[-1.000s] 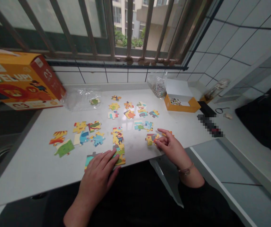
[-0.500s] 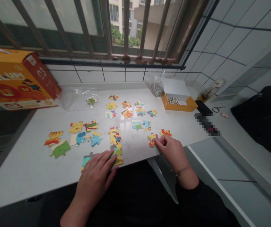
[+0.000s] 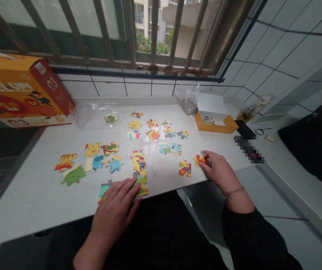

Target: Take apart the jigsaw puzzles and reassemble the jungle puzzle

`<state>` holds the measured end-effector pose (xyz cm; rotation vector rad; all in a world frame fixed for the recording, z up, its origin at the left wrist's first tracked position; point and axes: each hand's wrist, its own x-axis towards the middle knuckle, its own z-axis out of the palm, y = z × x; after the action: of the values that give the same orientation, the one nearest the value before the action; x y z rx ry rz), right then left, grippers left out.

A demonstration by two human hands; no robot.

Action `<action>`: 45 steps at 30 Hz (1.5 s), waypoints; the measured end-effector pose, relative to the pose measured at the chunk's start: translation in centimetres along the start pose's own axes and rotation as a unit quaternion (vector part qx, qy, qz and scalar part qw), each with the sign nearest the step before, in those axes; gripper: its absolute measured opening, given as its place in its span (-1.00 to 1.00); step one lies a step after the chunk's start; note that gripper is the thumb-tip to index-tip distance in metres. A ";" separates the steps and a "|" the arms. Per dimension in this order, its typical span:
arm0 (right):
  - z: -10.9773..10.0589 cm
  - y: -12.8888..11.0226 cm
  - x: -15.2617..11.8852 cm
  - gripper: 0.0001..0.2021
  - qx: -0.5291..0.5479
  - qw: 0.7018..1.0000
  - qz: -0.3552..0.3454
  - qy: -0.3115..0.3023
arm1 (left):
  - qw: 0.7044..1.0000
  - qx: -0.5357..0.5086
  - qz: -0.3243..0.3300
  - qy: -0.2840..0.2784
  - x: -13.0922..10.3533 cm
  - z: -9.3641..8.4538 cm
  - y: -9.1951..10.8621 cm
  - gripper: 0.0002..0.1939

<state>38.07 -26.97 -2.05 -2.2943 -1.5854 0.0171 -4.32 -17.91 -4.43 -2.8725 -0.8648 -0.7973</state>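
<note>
I see an orange box standing at the back left of the worktop. A green puzzle piece lies toward the left edge, and a clear plastic bag lies along the back edge. Near the front edge I have the left hand palm down, fingers extended, covering parts of a teal piece and the lower end of a strip of joined pieces. Farther right, near the front edge, 1 multicoloured piece lies flat. Just beside it, a red-and-yellow piece is at the fingertips of the right hand, thumb and fingers partly curled; I can't tell whether they grip it.
</note>
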 end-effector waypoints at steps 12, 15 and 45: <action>-3.2 -2.3 0.5 -0.71 0.191 0.976 0.087 -0.065 | 1.000 0.007 -0.004 -0.008 -0.1 -0.1 0.3 -0.64; -1.9 -5.8 -0.9 -0.59 0.400 0.903 0.127 -0.091 | 1.000 0.006 -0.004 -0.010 0.0 -0.1 0.3 -0.64; 1.8 -10.6 -2.5 -0.56 0.150 0.985 0.074 -0.046 | 0.999 -0.003 -0.024 -0.027 -0.1 -0.8 0.9 -0.64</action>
<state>27.16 -25.46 -1.16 -2.1921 -1.3439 0.3784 -4.31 -18.85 -3.71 -2.9023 -0.9416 -0.7302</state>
